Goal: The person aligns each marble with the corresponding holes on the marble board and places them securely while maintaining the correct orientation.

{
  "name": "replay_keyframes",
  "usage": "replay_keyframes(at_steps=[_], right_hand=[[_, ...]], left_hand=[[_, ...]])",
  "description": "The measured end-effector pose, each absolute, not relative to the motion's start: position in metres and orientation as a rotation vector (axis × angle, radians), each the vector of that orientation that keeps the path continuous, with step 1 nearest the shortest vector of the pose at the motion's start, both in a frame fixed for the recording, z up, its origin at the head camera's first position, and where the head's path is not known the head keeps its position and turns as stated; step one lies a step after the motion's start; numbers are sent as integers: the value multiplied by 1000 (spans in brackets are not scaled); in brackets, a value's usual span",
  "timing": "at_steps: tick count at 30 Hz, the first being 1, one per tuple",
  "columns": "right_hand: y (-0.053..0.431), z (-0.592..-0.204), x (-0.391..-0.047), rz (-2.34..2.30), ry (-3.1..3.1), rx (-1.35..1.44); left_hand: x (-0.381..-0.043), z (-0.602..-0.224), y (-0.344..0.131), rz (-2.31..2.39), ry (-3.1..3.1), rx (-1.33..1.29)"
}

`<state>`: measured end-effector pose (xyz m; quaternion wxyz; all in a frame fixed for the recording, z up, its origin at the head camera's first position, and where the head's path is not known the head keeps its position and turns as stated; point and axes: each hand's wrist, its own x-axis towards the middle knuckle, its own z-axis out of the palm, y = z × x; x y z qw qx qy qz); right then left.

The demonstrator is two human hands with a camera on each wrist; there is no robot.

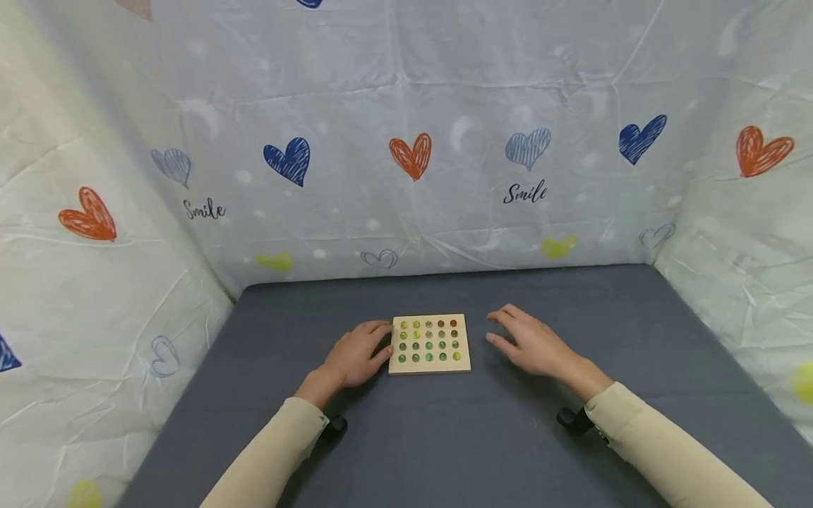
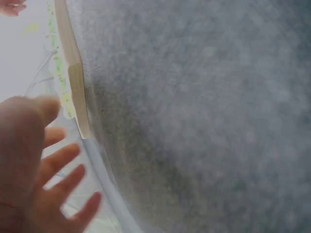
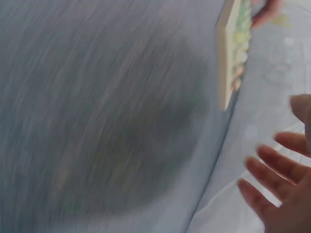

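Note:
A flat, light wooden board [image 1: 435, 366] lies on the dark table, holding rows of small glassy balls that look like marbles [image 1: 416, 346] in green, yellow-green and brown. My left hand [image 1: 360, 355] is at the board's left edge, its fingertips and thumb right beside the rim and the fingers loosely extended. Apart from the board, to its right, my right hand [image 1: 530, 343] is held with spread, relaxed fingers and nothing in them. The right wrist view, blurred, shows the right hand [image 3: 286, 179] with a gap between it and the board [image 3: 224, 63].
Dark grey cloth covers the table [image 1: 419, 437]. A pale curtain [image 1: 343, 212] printed with hearts and "Smile" stands behind it and along both sides. Dark camera mounts [image 1: 334, 427] sit under both wrists.

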<state>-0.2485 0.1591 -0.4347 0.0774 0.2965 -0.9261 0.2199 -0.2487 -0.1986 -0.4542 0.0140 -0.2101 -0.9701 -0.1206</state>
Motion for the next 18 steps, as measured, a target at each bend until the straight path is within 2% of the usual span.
replay_keyframes(at_steps=[7,18], right_hand=[[182,-437,-262,96,-2638,845],[190,-445,-277,-117,-2762,807]], left_hand=[[-251,-444,-204,-29,-2731,-634],[-255,-435,-219,205,-2875,-567]])
